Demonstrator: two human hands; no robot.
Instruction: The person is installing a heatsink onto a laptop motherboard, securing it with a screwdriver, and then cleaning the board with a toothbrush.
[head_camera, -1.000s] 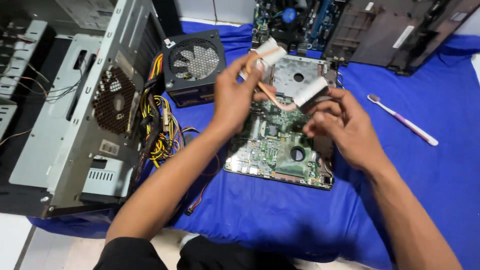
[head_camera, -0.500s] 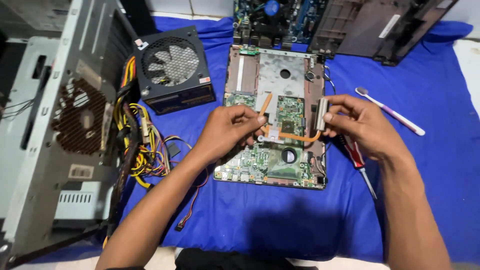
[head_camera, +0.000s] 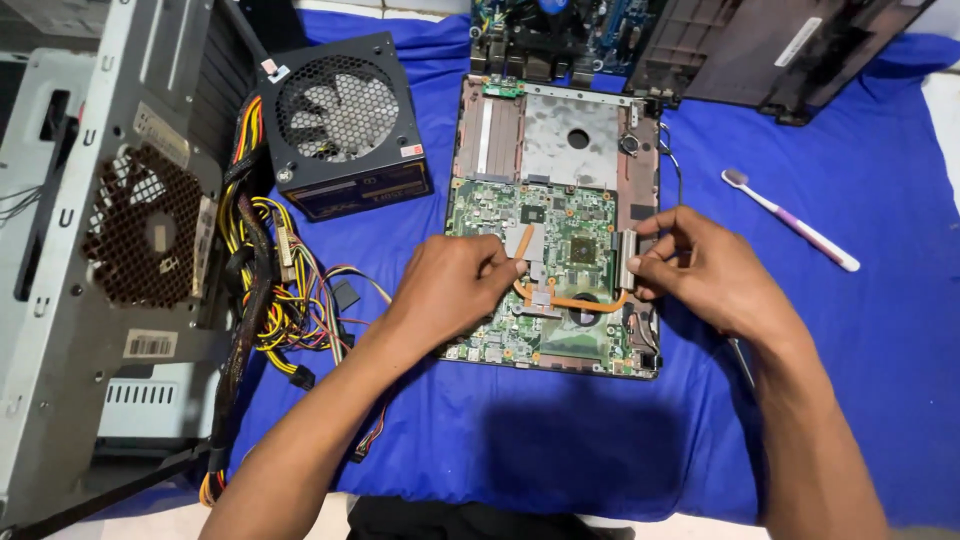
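A green laptop motherboard (head_camera: 500, 215) lies in its tray on the blue cloth (head_camera: 560, 440). On it rests a copper heat pipe assembly (head_camera: 572, 300) with a metal plate and a finned end. My left hand (head_camera: 450, 290) pinches the plate end of it. My right hand (head_camera: 700, 275) grips the finned end at the board's right side. Both hands hold the assembly low against the board.
A black power supply (head_camera: 345, 125) with a fan and a bundle of yellow cables (head_camera: 285, 300) sits to the left, beside a grey computer case (head_camera: 110, 250). A toothbrush (head_camera: 790, 220) lies at right. Another circuit board (head_camera: 550, 35) and a dark laptop shell (head_camera: 780, 50) lie at the back.
The heat pipe assembly was held up above the board a second ago; both hands have lowered it onto the motherboard. The view has shifted so the board sits more central.
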